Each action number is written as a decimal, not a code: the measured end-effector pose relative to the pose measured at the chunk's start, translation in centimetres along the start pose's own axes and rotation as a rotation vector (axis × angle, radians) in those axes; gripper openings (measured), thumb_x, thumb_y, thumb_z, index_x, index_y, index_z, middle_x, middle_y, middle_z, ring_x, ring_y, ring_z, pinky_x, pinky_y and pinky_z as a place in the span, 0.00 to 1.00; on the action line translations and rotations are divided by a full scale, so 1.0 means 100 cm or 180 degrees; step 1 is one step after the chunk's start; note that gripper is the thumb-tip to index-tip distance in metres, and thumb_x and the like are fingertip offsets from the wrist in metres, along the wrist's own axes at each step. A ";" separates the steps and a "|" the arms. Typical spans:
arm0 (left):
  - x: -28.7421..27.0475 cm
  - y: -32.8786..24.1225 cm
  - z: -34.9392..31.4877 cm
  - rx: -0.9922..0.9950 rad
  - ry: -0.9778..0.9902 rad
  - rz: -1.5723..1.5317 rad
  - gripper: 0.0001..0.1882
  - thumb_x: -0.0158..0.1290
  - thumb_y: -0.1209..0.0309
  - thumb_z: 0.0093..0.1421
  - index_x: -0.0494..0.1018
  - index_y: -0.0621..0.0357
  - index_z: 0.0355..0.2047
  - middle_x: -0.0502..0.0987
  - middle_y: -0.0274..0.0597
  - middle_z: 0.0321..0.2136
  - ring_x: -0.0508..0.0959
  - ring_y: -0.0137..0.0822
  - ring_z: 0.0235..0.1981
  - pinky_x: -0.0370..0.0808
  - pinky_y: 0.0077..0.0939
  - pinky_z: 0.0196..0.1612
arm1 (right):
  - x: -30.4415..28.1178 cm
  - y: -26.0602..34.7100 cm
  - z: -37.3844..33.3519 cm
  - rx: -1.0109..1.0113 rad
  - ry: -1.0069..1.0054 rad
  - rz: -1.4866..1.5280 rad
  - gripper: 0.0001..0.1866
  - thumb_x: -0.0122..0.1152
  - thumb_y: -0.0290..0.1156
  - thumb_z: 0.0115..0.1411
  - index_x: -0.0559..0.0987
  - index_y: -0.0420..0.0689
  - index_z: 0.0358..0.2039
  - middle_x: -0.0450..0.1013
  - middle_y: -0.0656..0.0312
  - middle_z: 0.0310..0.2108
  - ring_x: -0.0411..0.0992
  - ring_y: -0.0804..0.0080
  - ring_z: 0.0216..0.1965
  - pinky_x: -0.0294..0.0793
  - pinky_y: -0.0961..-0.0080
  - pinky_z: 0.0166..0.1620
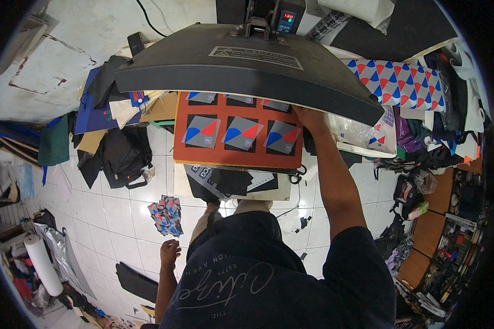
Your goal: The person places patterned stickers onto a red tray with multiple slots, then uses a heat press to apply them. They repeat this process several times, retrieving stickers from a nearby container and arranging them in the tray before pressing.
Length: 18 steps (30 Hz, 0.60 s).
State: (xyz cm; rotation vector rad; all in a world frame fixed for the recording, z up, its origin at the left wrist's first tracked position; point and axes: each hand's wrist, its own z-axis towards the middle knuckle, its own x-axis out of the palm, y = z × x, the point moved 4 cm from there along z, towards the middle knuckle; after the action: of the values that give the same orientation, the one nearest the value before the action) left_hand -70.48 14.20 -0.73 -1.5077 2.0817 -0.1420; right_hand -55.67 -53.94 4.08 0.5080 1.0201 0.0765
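A heat press with a dark upper plate (247, 79) stands raised over an orange-red pad (239, 157). On the pad lie black fabric squares in rows, each with a tilted grey, red and blue printed transfer sheet (241, 133) on it. The back row is partly covered by the upper plate. My right hand (308, 116) reaches to the pad's right back corner; its fingers are hidden below the plate's edge. Low at my left side hangs my left hand (170, 252), fingers curled in, nothing visible in them. A pile of similar printed pieces (165, 215) lies on the floor beyond it.
Dark sheets (225, 182) and scissors (297, 175) sit below the pad's front edge. A white tray (387, 149) and a patterned roll (398, 85) are at the right. A black bag (123, 156) lies to the left. Wooden shelving (431, 219) lines the right side.
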 end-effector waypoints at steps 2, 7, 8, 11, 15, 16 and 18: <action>0.002 -0.002 -0.004 -0.0006 0.0000 -0.0023 0.16 0.57 0.68 0.55 0.71 0.62 0.42 0.75 0.39 0.29 0.76 0.30 0.25 0.71 0.21 0.25 | -0.002 0.002 0.001 0.0081 0.0098 -0.0044 0.21 0.65 0.42 0.54 0.77 0.43 0.45 0.73 0.50 0.45 0.69 0.48 0.49 0.65 0.58 0.53; 0.002 0.001 0.001 -0.0002 0.0069 -0.0086 0.16 0.57 0.68 0.55 0.71 0.61 0.41 0.75 0.39 0.28 0.76 0.29 0.25 0.71 0.22 0.25 | 0.000 -0.003 -0.003 -0.0048 0.0043 -0.0231 0.22 0.63 0.44 0.55 0.76 0.44 0.46 0.72 0.50 0.47 0.68 0.48 0.50 0.64 0.58 0.54; 0.003 0.001 0.002 0.0013 0.0072 -0.0053 0.16 0.57 0.68 0.55 0.71 0.61 0.41 0.75 0.39 0.28 0.76 0.30 0.25 0.72 0.22 0.25 | 0.001 -0.005 -0.005 -0.0035 0.0072 -0.0304 0.22 0.63 0.44 0.55 0.76 0.45 0.47 0.72 0.50 0.47 0.68 0.48 0.50 0.64 0.59 0.55; 0.001 0.002 0.002 0.0080 0.0033 -0.0018 0.16 0.56 0.67 0.55 0.71 0.61 0.41 0.75 0.39 0.29 0.77 0.30 0.25 0.72 0.23 0.25 | 0.004 -0.001 0.001 0.0035 0.0258 -0.0313 0.23 0.61 0.46 0.56 0.76 0.45 0.47 0.72 0.51 0.48 0.68 0.49 0.50 0.64 0.59 0.55; 0.003 0.002 0.004 0.0059 0.0036 0.0037 0.16 0.56 0.67 0.56 0.71 0.61 0.42 0.76 0.40 0.29 0.77 0.31 0.26 0.72 0.24 0.25 | 0.002 0.001 0.001 0.0253 0.0209 -0.0074 0.17 0.58 0.40 0.57 0.78 0.46 0.44 0.73 0.49 0.46 0.68 0.48 0.50 0.64 0.55 0.54; 0.003 0.002 0.005 0.0042 0.0017 0.0043 0.16 0.56 0.67 0.56 0.71 0.61 0.42 0.76 0.40 0.29 0.77 0.31 0.26 0.72 0.24 0.25 | 0.001 0.001 0.000 0.0206 0.0191 -0.0077 0.16 0.58 0.40 0.57 0.78 0.46 0.43 0.73 0.49 0.45 0.69 0.48 0.49 0.64 0.54 0.54; 0.003 0.002 0.005 0.0032 0.0004 0.0053 0.16 0.56 0.67 0.56 0.71 0.61 0.42 0.76 0.40 0.29 0.77 0.32 0.26 0.72 0.24 0.25 | 0.000 0.001 0.001 0.0108 0.0157 -0.0073 0.16 0.58 0.40 0.57 0.78 0.46 0.43 0.73 0.50 0.44 0.69 0.48 0.48 0.65 0.54 0.53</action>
State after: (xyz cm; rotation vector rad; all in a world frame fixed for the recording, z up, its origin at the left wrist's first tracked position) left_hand -70.48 14.17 -1.35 -1.4845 2.0909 -0.1469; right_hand -55.55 -53.85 4.17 0.5272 1.0769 0.0516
